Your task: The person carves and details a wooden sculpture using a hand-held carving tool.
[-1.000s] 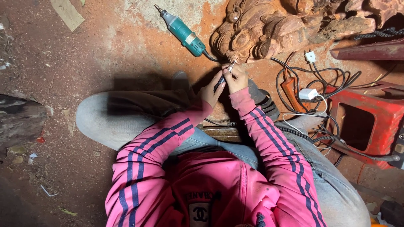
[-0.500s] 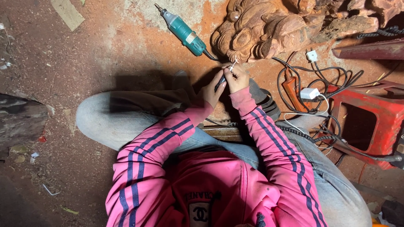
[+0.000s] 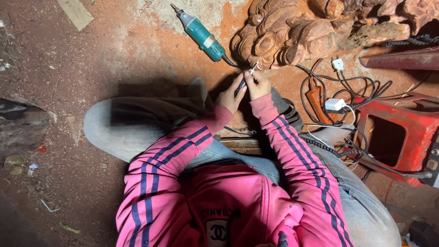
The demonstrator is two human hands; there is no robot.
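My left hand and my right hand meet in front of me on a thin dark carving handpiece. Both hands grip it, the left lower on the shaft, the right around its upper part. Its metal tip touches the lower edge of a reddish carved wood sculpture lying on the dusty floor. I sit on the floor in a pink jacket with dark stripes and grey jeans, my left leg stretched out to the left.
A teal electric die grinder lies on the floor left of the carving, its cord running under it. Tangled cables with a white plug and adapter lie right, beside a red metal box. A dark log sits far left.
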